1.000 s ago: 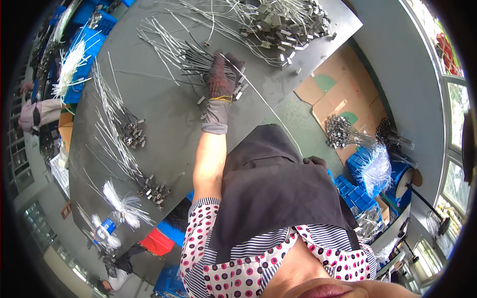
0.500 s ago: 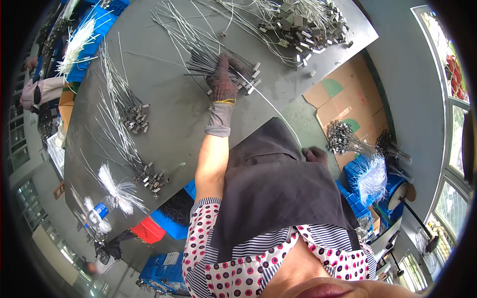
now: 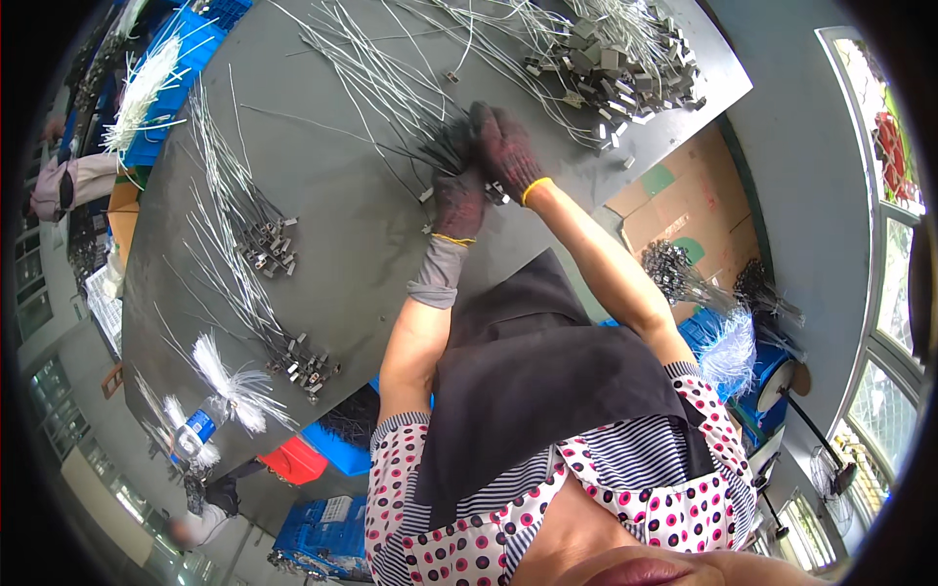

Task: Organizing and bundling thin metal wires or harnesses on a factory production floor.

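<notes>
Cable bundle (image 3: 444, 146), 1, clasped by left hand (image 3: 457, 205); right hand (image 3: 506, 158) beside, grip unclear; 1 bottle (image 3: 199, 425) leftward.

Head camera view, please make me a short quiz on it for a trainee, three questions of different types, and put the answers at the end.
1. Multiple choice: how are the left hand and the right hand placed?
A) Wide apart, at opposite sides of the picture
B) Close together
C) Both out of view

2. True or false: the left hand is at the grey wire bundle.

3. Fill in the blank: the bottle at the lower left of the picture has a ____ label.

Key: 1. B; 2. True; 3. Blue.
</notes>
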Demonstrator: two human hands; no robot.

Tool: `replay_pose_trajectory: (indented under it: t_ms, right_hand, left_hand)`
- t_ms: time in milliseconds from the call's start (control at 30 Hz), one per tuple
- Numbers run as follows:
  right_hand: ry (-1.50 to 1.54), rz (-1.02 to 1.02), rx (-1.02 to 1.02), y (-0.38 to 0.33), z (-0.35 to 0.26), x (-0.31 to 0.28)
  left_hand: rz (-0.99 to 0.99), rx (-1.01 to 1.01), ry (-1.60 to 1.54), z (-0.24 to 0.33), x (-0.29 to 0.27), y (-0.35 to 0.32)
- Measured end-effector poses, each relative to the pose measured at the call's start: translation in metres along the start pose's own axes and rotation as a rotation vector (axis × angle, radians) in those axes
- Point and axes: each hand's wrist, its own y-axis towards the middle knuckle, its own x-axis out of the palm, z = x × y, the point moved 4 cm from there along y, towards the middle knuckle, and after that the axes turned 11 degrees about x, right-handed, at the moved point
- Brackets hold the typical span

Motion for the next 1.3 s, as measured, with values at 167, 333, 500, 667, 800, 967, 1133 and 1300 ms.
replay_pose_trajectory:
  t_ms: [167, 333, 500, 667, 800, 967, 1133, 1300]
  right_hand:
    - [-0.102, -0.488, 0.099, 0.064, -0.016, 0.02]
    - [-0.372, -0.388, 0.407, 0.133, 0.056, 0.07]
    - [-0.357, -0.348, 0.633, 0.151, 0.071, 0.079]
    - [-0.033, -0.26, 0.61, 0.092, 0.076, 0.036]
    - [0.366, -0.128, 0.617, 0.007, 0.073, -0.042]
    - [0.495, -0.331, 0.895, -0.106, 0.058, -0.136]
    - [0.59, -0.449, 1.13, -0.242, 0.092, -0.202]
    - [0.375, -0.286, 1.268, -0.363, 0.144, -0.231]
  left_hand:
    - [0.031, -0.636, -0.153, 0.003, -0.031, 0.016]
    - [-0.104, -0.715, 0.34, 0.039, -0.033, 0.015]
    - [-0.154, -0.684, 0.896, 0.043, -0.061, 0.017]
    - [0.186, -0.643, 0.139, 0.057, -0.039, 0.02]
    - [0.026, -0.614, 0.09, 0.051, 0.006, 0.017]
    - [-0.124, -0.877, -0.379, -0.021, 0.056, -0.018]
    - [-0.501, -0.554, -0.241, -0.048, 0.087, -0.046]
    - [-0.078, -0.83, -0.578, -0.03, 0.093, -0.05]
